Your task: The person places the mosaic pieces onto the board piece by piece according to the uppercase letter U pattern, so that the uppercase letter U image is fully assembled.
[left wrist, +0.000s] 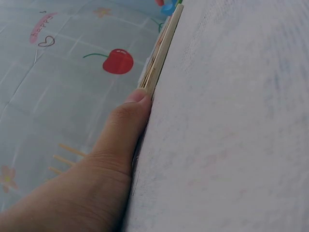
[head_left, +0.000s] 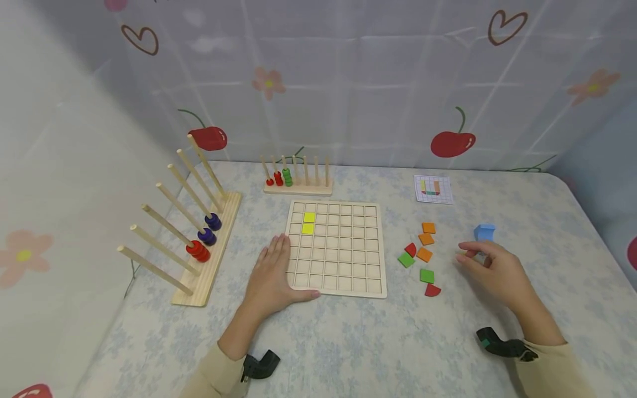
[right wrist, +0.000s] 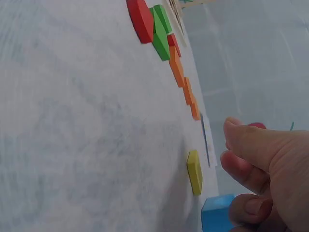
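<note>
Wooden grid board, pale, with two yellow squares, left hand straight-fingered, right hand loosely parted

This looks like a play or learning corner, though whether in a home or a studio cannot be told. Sheeting printed with cherries encloses a pale patterned table bearing wooden peg stands and a gridded board.
</note>
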`<state>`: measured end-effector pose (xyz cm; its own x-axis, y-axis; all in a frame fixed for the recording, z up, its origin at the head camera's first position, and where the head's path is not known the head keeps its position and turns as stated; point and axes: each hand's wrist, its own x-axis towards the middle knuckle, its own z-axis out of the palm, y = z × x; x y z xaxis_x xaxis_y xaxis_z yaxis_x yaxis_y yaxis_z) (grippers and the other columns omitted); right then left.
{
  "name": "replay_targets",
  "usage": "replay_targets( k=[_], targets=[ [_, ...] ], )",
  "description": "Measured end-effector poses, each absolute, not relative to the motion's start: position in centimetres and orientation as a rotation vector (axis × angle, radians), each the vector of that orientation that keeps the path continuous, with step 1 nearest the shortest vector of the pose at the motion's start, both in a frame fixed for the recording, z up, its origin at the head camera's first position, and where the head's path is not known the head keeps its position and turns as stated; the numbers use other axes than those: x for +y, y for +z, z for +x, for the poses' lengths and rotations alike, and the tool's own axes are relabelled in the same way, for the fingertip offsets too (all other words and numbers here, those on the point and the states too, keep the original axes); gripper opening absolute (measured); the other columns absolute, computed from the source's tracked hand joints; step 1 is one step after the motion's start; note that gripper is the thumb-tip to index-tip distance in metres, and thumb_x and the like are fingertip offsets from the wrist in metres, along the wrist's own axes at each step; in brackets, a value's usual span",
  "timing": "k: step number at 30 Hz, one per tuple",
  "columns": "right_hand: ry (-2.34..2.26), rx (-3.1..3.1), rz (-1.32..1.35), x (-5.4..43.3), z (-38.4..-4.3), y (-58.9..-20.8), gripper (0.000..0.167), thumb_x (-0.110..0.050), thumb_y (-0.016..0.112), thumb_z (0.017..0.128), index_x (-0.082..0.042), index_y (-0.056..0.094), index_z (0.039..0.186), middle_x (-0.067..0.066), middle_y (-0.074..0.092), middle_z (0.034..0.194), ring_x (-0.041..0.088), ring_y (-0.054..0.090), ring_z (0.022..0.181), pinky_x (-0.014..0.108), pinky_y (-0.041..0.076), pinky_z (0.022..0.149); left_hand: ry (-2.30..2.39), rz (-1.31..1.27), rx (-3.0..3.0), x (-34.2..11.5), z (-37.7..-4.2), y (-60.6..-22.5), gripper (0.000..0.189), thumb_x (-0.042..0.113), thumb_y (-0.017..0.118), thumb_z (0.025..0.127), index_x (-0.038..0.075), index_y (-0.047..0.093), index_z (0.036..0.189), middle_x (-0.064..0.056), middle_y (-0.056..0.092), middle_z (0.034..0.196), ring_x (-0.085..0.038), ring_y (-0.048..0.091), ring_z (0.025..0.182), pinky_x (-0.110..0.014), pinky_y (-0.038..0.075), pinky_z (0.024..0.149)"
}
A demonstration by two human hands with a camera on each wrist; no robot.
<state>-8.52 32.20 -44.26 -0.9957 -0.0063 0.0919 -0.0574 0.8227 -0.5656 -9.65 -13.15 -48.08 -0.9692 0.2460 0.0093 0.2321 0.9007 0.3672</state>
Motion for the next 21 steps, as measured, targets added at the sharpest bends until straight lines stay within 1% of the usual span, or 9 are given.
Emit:
replay_targets(
  k=[4, 9, 17, 21],
  targets=[
    [0.867, -2.915, -0.01, 33.1, -8.1, -44.9, 0.032, -0.027, 0.069, 0.095, -0.007, 0.068, 0.12, 0.004, 0.06, 0.098, 0.011, 0.04, 0.056, 0.025, 0.035, 0.047, 0.573, 0.386, 3.029, -13.1, -9.6, -48.1, 0.147, 0.094, 0.06, 0.057, 0.001, 0.008, 0.159, -0.013, 0.009, 0.167, -0.024, 0.005, 0.156, -0.046, 0.01, 0.127],
    [0.841, -2.946, -0.073, 33.5, -7.9, -45.3, 0.036, -0.031, 0.067, 0.095, -0.006, 0.067, 0.121, 0.007, 0.061, 0.098, 0.012, 0.041, 0.06, 0.025, 0.035, 0.048, 0.57, 0.386, 3.026, -13.1, -9.6, -48.1, 0.147, 0.094, 0.06, 0.057, 0.002, 0.008, 0.159, -0.013, 0.009, 0.167, -0.024, 0.005, 0.156, -0.046, 0.01, 0.127],
    [0.827, -2.969, -0.1, 33.3, -7.9, -45.2, 0.038, -0.033, 0.066, 0.096, -0.004, 0.067, 0.12, 0.005, 0.056, 0.088, 0.011, 0.041, 0.06, 0.025, 0.034, 0.048, 0.576, 0.39, 3.026, -13.1, -9.7, -48.2, 0.148, 0.097, 0.056, 0.057, 0.001, 0.009, 0.158, -0.013, 0.009, 0.167, -0.025, 0.005, 0.156, -0.047, 0.01, 0.127],
    [0.805, -2.988, -0.109, 33.0, -7.9, -45.2, 0.039, -0.034, 0.066, 0.096, -0.004, 0.067, 0.121, 0.005, 0.057, 0.085, 0.011, 0.042, 0.06, 0.025, 0.034, 0.048, 0.574, 0.389, 3.025, -13.1, -9.7, -48.2, 0.147, 0.096, 0.057, 0.057, 0.001, 0.009, 0.158, -0.014, 0.009, 0.167, -0.025, 0.005, 0.156, -0.046, 0.01, 0.127]
  ],
)
